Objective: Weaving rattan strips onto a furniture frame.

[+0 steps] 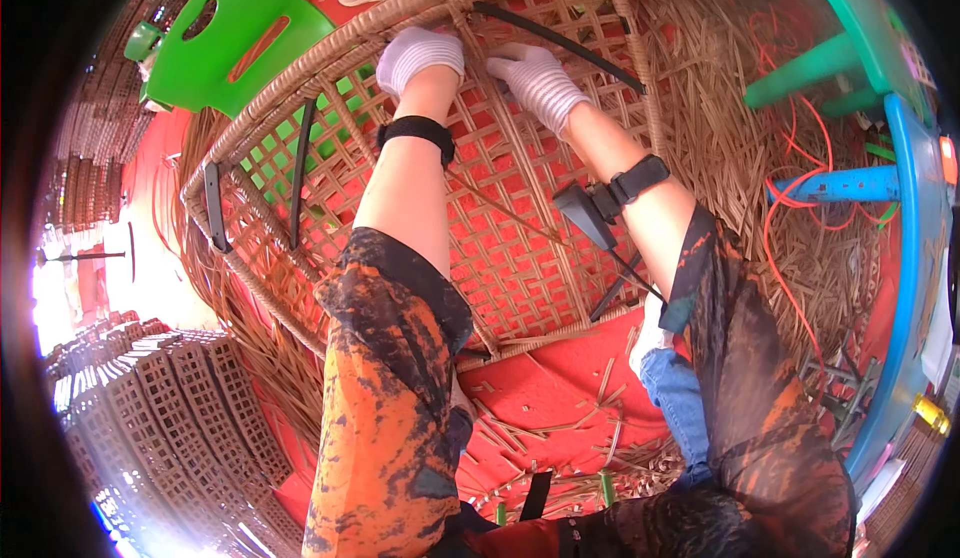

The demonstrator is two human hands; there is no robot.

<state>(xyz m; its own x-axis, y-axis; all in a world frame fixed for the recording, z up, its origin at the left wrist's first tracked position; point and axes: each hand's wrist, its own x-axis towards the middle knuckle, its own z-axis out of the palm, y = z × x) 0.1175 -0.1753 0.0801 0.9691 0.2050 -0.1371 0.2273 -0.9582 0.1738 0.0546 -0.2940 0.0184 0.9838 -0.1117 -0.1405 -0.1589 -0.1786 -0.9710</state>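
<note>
Brown lattice frame [515, 158]; white-and-grey striped gloves [545, 86].

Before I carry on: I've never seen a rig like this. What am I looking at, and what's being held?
No machine here. A wide camera on a person's head looks down, so straight edges bend. You see that person's gloved left hand and right hand, both at the far side of a woven frame; whether either grips it is unclear. Beneath is a red sheet, with loose strips to the right. A green chair stands at upper left.
</note>
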